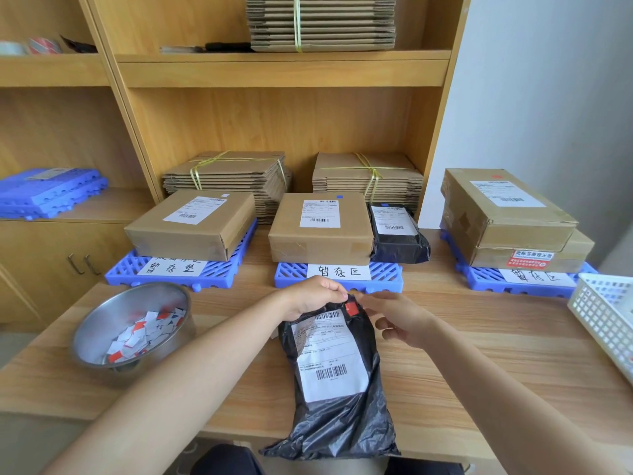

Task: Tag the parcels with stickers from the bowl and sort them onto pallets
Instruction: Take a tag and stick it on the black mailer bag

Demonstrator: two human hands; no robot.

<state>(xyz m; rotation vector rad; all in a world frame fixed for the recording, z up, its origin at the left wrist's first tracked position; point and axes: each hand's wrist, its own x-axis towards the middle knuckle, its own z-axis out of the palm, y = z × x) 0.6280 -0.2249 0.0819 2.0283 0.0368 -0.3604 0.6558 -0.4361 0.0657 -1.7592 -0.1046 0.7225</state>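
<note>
Over black parcel (337,382): left hand (310,298) pinching top.

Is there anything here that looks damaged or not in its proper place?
Mostly tidy. The top brown box on the right pallet sits askew, with a crumpled front edge. The black parcel hangs over the table edge.

Wooden shelving unit (281,73) backs a wood-grain table (479,337) beside a pale wall (548,97).

Black poly parcel (337,382) flat on desk, red sticker (351,308) at top.
</note>
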